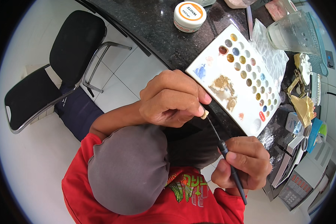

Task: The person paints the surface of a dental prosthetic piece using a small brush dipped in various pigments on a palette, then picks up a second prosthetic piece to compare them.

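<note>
Fingers of left hand point(171, 99) pinch small tooth piece point(204, 114) steady; right hand point(244, 166) grips brush point(227, 156) w/ tip on it, palette point(237, 78) close.

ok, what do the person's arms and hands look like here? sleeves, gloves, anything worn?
Both hands are bare: no gloves, rings or watch visible on the left hand or the right hand. The left forearm is uncovered too. The red shirt carries a green and yellow print on the chest; its sleeves look short, ending well above the wrists.
</note>
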